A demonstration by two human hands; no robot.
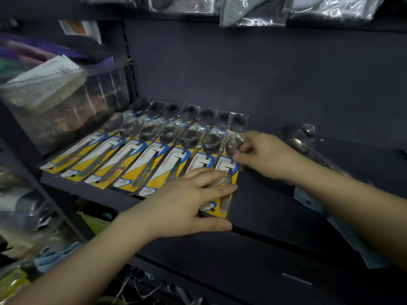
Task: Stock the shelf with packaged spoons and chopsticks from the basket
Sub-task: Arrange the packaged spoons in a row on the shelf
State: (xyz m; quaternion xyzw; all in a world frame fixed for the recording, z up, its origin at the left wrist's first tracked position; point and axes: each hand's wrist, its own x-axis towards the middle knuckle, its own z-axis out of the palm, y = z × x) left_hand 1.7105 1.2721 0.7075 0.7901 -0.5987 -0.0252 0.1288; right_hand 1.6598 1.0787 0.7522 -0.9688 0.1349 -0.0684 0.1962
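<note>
A dark, matte shelf (275, 205) with a flat back panel spans the view, and on its left half lies a row of packaged spoons (123, 155), each a polished steel spoon sealed under glossy clear film on a long yellow, white and blue backing card; a second row of spoon bowls shows behind it, overlapped by the front one. The print on the cards is too blurred to read. To the left of the shelf stands a clear plastic bin (66, 106) with cloudy contents and a pale paper sheet on top. Shiny cellophane bags (253, 12) hang along the top edge. At the right rear of the shelf lies a dark, crinkled packet (299, 137), its contents unclear. The left hand (189, 201) lies flat, fingers spread, pressing the lower card of the rightmost spoon pack (229, 172). The right hand (266, 155) pinches that pack's upper edge beside the spoon bowl.
</note>
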